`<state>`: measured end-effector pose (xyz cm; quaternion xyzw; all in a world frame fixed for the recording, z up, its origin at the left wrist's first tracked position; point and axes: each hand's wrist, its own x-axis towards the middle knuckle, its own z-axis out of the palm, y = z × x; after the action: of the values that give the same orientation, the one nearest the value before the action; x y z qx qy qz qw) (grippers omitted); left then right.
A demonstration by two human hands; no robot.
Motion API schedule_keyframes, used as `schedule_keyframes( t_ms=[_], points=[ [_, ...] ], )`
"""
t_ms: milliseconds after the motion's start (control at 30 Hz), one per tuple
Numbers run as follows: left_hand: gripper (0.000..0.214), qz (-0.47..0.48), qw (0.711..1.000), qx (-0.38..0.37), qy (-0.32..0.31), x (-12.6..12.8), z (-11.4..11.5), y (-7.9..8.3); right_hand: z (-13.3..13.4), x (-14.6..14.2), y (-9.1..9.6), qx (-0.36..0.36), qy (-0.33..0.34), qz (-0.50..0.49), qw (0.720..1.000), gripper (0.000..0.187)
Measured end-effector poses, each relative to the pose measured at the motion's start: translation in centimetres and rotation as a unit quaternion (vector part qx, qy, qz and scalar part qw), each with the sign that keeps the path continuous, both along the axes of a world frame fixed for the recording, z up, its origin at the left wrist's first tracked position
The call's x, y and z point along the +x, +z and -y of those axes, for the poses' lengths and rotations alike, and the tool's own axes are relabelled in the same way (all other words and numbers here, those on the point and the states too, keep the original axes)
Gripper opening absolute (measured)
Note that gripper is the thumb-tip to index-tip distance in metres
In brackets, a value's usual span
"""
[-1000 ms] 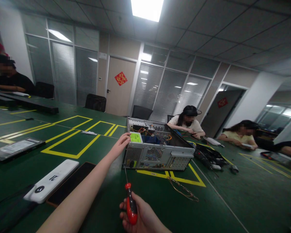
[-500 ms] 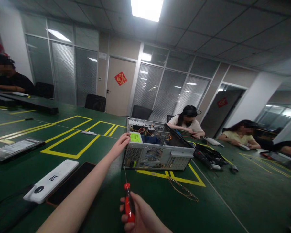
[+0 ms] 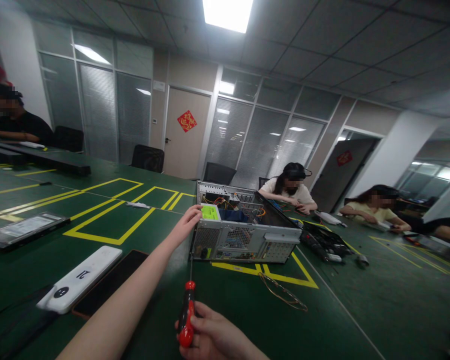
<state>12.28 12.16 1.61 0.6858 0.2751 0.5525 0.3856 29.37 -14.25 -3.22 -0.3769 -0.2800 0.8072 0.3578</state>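
Note:
An open computer case lies on its side, its rear panel facing me and its inner wires and parts showing. My left hand is at the case's left rear corner, fingers curled onto the edge of the power supply with a bright green label. My right hand is wrapped around the red and black handle of a screwdriver. The screwdriver's thin shaft points up at the lower left corner of the rear panel. Whether its tip sits in a screw is too small to make out.
A white device and a dark phone lie left of my forearm, with a hard drive beyond. Glasses lie before the case. To its right is a black tool case. Several people sit around the green table.
My right hand and the screwdriver handle have shifted left and slightly down, and the handle has turned and tilts differently. My left hand stays on the power supply.

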Motion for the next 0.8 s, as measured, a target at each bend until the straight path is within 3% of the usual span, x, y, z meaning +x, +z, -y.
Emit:
schedule_keyframes(
  t_ms=[133, 200, 533, 633, 733, 800],
  points=[
    [0.051, -0.001, 1.0, -0.002, -0.004, 0.0, 0.1, 0.1, -0.2, -0.1, 0.6, -0.046, -0.035, 0.041, 0.998, 0.047],
    [0.05, -0.001, 1.0, -0.004, -0.004, 0.0, 0.2, 0.1, -0.2, 0.0, 1.1, -0.061, -0.042, 0.053, 0.996, 0.041],
    [0.051, 0.001, 1.0, 0.008, -0.001, 0.2, 0.1, 0.2, -0.4, 0.8, 1.7, -0.047, 0.012, 0.014, 0.999, 0.058],
    [0.051, 0.001, 1.0, 0.005, 0.004, 0.1, 0.1, 0.1, -0.4, 0.5, 1.7, -0.023, 0.054, -0.001, 0.998, 0.076],
    [0.051, 0.002, 1.0, 0.002, -0.003, 0.1, 0.1, 0.1, -0.2, 0.3, 1.8, 0.004, 0.064, 0.001, 0.998, 0.1],
    [0.051, 0.001, 1.0, 0.0, -0.008, 0.1, 0.1, 0.1, -0.1, 0.4, 1.7, 0.016, 0.061, 0.005, 0.998, 0.106]
  ],
)
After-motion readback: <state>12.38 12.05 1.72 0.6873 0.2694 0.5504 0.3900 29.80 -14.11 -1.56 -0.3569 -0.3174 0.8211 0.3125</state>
